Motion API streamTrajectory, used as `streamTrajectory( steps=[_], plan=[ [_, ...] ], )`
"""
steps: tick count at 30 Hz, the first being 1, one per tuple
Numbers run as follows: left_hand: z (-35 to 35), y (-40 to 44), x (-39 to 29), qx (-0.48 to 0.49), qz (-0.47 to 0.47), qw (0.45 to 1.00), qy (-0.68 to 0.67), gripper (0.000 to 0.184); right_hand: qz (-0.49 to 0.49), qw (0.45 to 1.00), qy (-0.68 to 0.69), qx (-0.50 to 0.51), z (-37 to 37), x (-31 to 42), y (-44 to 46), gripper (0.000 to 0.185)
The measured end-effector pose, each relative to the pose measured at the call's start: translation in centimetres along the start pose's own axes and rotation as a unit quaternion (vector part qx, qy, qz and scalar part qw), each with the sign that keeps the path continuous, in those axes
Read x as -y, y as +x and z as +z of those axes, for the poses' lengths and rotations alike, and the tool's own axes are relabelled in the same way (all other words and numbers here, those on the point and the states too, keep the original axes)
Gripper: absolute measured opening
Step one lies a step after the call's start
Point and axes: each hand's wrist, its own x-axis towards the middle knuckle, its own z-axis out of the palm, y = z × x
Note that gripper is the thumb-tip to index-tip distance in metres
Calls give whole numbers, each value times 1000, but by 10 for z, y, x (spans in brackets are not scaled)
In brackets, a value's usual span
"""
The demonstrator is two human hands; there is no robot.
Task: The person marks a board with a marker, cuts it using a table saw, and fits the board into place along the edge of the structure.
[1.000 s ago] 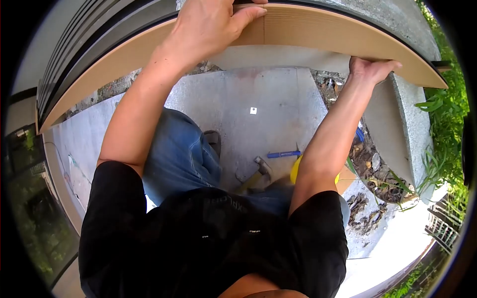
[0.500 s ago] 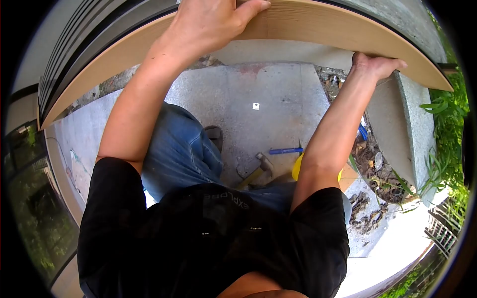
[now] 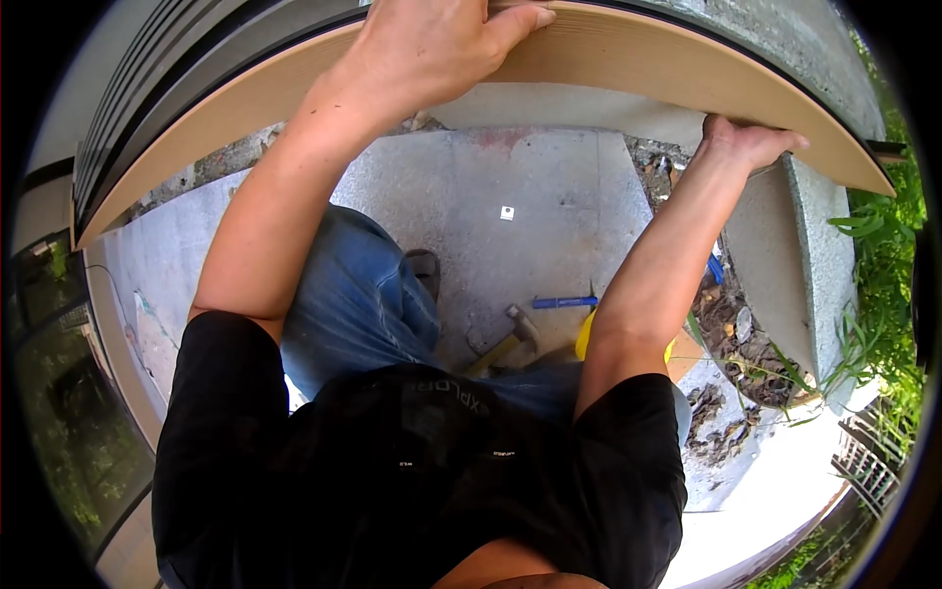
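Note:
A long light-brown wooden board (image 3: 608,54) with a dark upper edge spans the top of the view, curved by the lens. My left hand (image 3: 442,49) is over its upper edge, thumb lying against the brown face; the other fingertips are out of frame. Farther right, my right hand (image 3: 751,145) grips the lower edge from below, with its thumb pointing right and the remaining fingers hidden behind the board. Below on the ground lie a hammer (image 3: 523,324), a blue pen-like tool (image 3: 564,302) and a small white square (image 3: 507,213).
A yellow object (image 3: 586,337) is partly hidden by my right forearm. A concrete block (image 3: 822,265) stands at right beside dry leaves (image 3: 731,334) and green plants (image 3: 883,245). Glass panes (image 3: 88,412) run along the left. My bent knee (image 3: 363,285) is under my left arm.
The board's right end has dropped slightly, and my right hand has moved down a little with it. My left hand has shifted a little right. Both hands keep their hold.

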Motion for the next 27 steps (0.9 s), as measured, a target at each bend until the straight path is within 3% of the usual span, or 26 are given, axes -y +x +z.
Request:
streamTrajectory(
  steps=[13, 20, 27],
  plan=[
    [-2, -1, -7, 23, -48, 999, 4, 13, 13, 1000, -6, 14, -3, 2, -5, 88],
    [-2, 0, -2, 13, 1, 1000, 14, 13, 11, 1000, -9, -4, 1, 3, -8, 88],
    [-1, -1, -4, 10, -38, 999, -23, 12, 5, 1000, 7, -8, 3, 1, -7, 86]
  ],
)
